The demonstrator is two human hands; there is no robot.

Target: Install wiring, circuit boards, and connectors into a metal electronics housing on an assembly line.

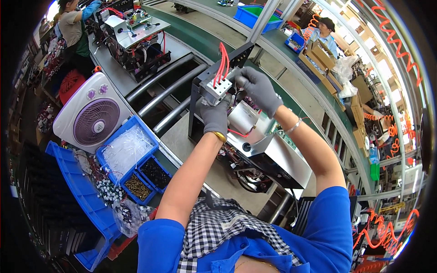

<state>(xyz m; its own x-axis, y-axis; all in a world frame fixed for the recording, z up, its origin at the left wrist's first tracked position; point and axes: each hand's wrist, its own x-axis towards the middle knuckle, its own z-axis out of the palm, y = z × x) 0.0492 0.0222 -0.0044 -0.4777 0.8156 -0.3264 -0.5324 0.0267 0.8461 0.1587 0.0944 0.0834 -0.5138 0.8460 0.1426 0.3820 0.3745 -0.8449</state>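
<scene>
Both of my hands wear grey gloves and work at the top end of an open metal machine chassis. My left hand is closed around the lower side of a white block with dark slots, which looks like a circuit breaker. Red wires rise from this block, close to a black metal panel. Just right of the block, my right hand is curled with its fingertips together; whatever they may pinch is hidden. Below the hands sits a silver cylinder on the chassis.
On the left stand a purple-and-white fan and blue bins of white ties, brass screws and black parts. Metal rollers run under the chassis. Another chassis stands farther up the line. Two people work at the far left and right.
</scene>
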